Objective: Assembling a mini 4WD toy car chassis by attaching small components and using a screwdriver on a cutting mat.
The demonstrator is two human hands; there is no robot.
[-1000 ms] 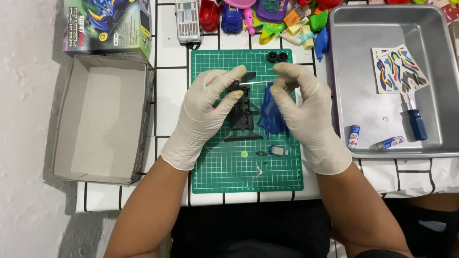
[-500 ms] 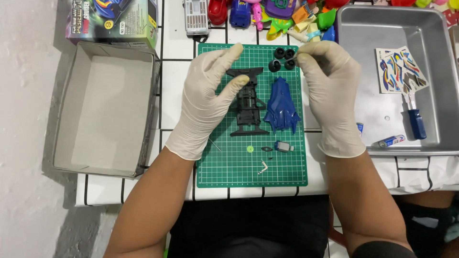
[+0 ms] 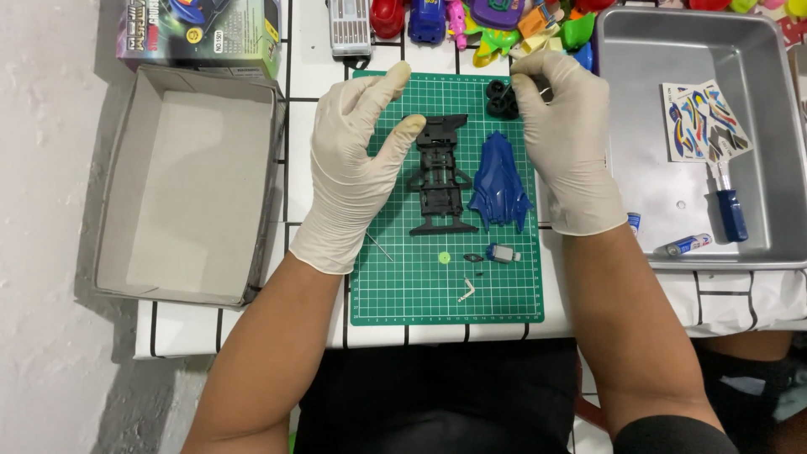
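1. While resting on the green cutting mat [image 3: 420,286], left hand [image 3: 353,168] spread loosely open, thumb tip touching black chassis [image 3: 440,175].
2. Right hand [image 3: 570,134] pinching at black wheels [image 3: 503,98].
3. Chassis lying mid-mat, long axis running near-to-far, beside blue body shell [image 3: 499,183].

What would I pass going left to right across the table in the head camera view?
Open cardboard box → left hand → black chassis → blue car body → right hand → metal tray → screwdriver.
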